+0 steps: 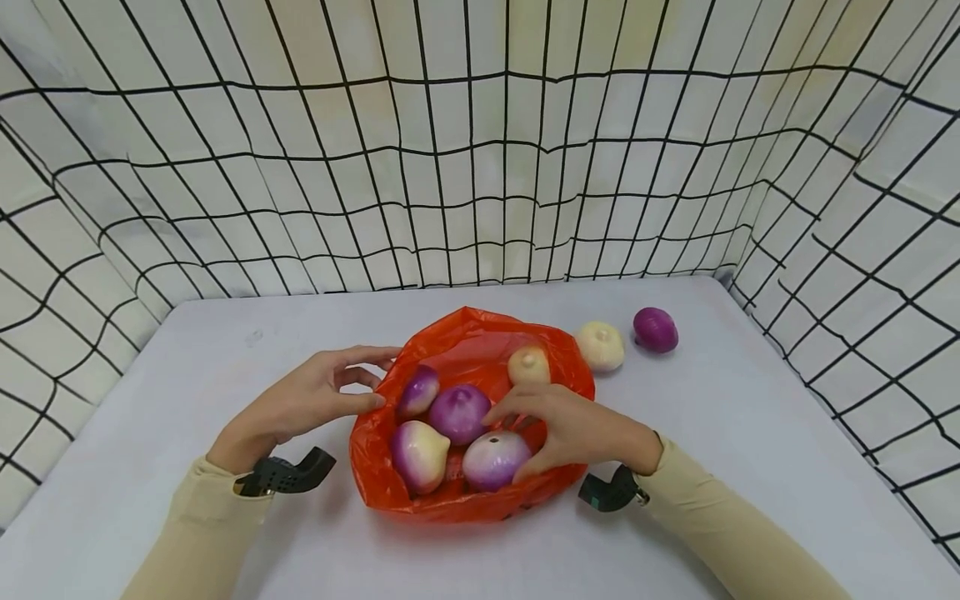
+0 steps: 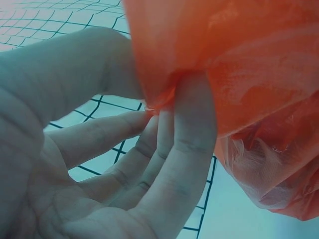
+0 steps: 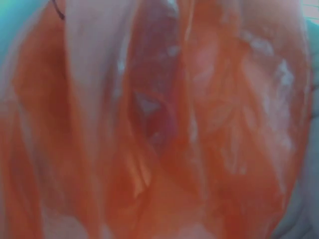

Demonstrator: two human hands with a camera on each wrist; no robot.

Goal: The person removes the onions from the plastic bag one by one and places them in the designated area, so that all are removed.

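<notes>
Red plastic bag [image 1: 438, 507] sits mid-table [image 1: 225, 342], mouth up. L hand [image 1: 318, 392] pinches its L rim, thumb vs. fingers; R hand [image 1: 570, 427] is inside, fingers & thumb curled round pale purple onion [image 1: 495, 462]. Bag prob. v. light, limp, tearable; best held by gathered rim. Onions look firm, smooth, slightly slippery; best gripped round widest part.

Count: 1 bag, 7 onions. Inside, 5: that one, solid purple onion [image 1: 460, 414], front-L two-tone onion [image 1: 420, 458], back-L purple onion [image 1: 418, 392], inner white onion [image 1: 528, 365]. Outside to R, 2: outer white onion [image 1: 600, 347], red onion [image 1: 656, 330].
</notes>
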